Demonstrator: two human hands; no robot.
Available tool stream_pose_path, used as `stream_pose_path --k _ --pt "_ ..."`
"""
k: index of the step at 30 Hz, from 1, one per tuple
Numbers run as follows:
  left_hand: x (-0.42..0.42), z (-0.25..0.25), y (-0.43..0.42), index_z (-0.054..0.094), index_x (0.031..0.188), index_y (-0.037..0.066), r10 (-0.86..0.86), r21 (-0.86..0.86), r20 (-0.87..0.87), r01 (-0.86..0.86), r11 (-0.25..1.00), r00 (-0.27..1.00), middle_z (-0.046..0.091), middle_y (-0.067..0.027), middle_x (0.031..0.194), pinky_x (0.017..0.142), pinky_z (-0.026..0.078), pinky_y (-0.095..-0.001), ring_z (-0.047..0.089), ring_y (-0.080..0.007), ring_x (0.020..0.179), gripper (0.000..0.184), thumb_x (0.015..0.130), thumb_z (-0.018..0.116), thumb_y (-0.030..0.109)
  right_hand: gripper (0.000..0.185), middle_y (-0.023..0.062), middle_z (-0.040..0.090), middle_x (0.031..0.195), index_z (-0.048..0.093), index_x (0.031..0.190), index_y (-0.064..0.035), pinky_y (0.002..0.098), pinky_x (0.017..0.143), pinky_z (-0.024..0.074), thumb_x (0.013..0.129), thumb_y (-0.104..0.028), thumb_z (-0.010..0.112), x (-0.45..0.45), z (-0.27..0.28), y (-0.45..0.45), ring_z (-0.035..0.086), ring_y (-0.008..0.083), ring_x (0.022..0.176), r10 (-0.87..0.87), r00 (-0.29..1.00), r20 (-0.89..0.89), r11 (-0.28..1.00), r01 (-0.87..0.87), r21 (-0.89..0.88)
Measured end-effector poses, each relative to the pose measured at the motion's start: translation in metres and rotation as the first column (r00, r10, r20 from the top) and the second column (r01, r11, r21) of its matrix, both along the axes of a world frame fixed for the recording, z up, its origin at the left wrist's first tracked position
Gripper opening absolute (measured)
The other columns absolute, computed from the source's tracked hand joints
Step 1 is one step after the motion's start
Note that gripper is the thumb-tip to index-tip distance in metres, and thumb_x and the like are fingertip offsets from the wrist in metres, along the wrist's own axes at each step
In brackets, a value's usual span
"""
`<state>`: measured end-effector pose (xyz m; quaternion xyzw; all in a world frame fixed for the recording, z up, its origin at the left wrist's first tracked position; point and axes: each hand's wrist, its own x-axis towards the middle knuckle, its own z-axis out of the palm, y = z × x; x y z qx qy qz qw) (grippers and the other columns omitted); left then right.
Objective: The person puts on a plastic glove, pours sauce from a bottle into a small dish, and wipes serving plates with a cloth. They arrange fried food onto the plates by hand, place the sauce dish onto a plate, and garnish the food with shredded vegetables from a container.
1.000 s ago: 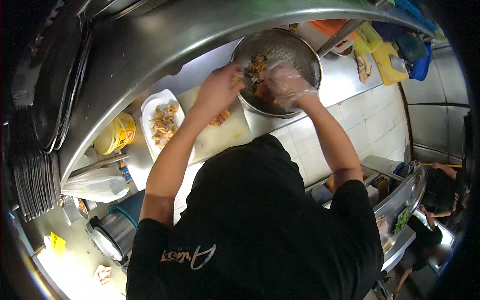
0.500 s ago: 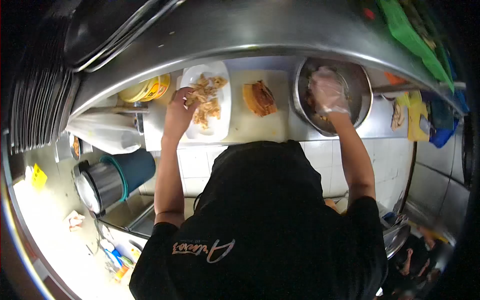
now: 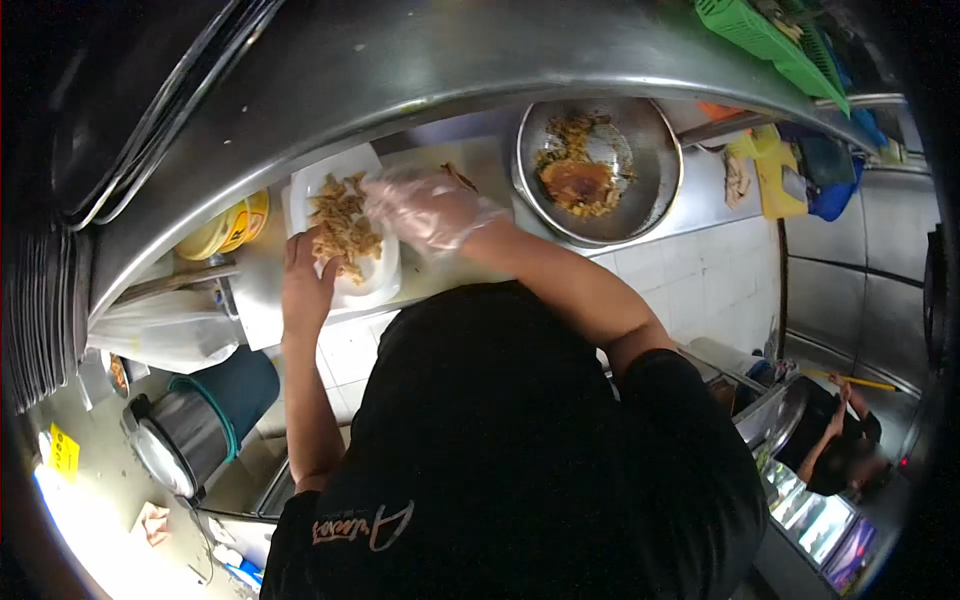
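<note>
Pale shredded food, perhaps meat [image 3: 345, 230], is heaped on a long white plate [image 3: 385, 285]. My bare left hand [image 3: 308, 278] is at the plate's left side, thumb apart from the fingers, fingertips against the shreds. From the right comes my right hand [image 3: 430, 210] in a clear plastic glove, its fingers stretched toward the heap and slightly blurred. Beneath and behind it, a browned slab of meat [image 3: 458, 178] on the cutting board [image 3: 490, 160] is mostly hidden. A steel bowl [image 3: 655, 175] to the right contains chopped food with brown sauce or seasoning [image 3: 580, 185].
A steel shelf [image 3: 480, 50] overhangs the counter's back. On the left are a yellow-labelled tub [image 3: 235, 225], a plastic bag [image 3: 170, 320] and a dark bin [image 3: 235, 390]. Cloths [image 3: 780, 185] lie at the right. Another person [image 3: 835, 435] is at lower right.
My right hand has left the steel bowl and crossed left to the plate. My left hand has shifted from above the shreds to the plate's left side. The whole view has turned.
</note>
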<state>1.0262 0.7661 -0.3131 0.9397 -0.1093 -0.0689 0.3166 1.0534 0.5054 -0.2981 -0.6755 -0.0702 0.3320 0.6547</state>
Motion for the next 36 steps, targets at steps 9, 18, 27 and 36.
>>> stream_pose_path --k 9,18,27,36 --pt "0.012 -0.003 -0.003 0.058 0.120 0.003 -0.130 0.071 0.159 0.120 0.990 0.979 0.054 -0.0183 0.124 0.098 0.044 -0.0442 0.052 -0.0383 0.117 0.036 0.087 0.067 0.010 0.040 0.0146 0.054 0.138 0.056 0.135 -0.0148 0.0433 0.113 0.0365 0.100 -0.025 0.039 -0.046 0.001 -0.205 0.048 0.0312 0.132 0.260 0.912 0.317 0.142 0.289 -0.947" --pt "0.039 0.010 -0.032 0.061 0.116 0.003 -0.241 0.084 0.215 0.228 0.970 0.946 0.057 -0.0170 0.121 0.096 0.046 -0.0437 0.055 -0.0371 0.112 0.031 0.087 0.066 0.009 0.034 0.0193 0.062 0.122 0.063 0.118 -0.0037 0.0444 0.099 0.0469 0.093 -0.025 0.054 -0.014 -0.056 -0.250 0.059 0.0360 0.114 0.290 0.794 0.534 0.025 0.552 -0.834" --pt "0.037 -0.005 -0.012 0.062 0.114 0.002 -0.151 0.119 0.195 0.129 0.984 0.969 0.059 -0.0179 0.116 0.093 0.047 -0.0431 0.057 -0.0366 0.108 0.028 0.086 0.066 0.008 0.021 0.0207 0.064 0.112 0.065 0.107 -0.0102 0.0445 0.093 0.0516 0.092 -0.017 0.052 -0.063 0.003 -0.267 0.061 0.0340 0.112 0.363 0.849 0.383 -0.023 0.419 -0.908" --pt "0.040 -0.034 0.019 0.061 0.112 0.005 0.112 0.072 0.181 -0.127 0.989 0.977 0.059 -0.0189 0.111 0.085 0.049 -0.0458 0.058 -0.0410 0.101 0.024 0.088 0.062 0.008 0.039 0.0223 0.064 0.117 0.065 0.115 -0.0028 0.0448 0.098 0.0475 0.091 -0.033 0.062 -0.108 -0.040 -0.228 0.057 0.0371 0.115 0.192 0.918 0.348 0.084 0.338 -0.937"
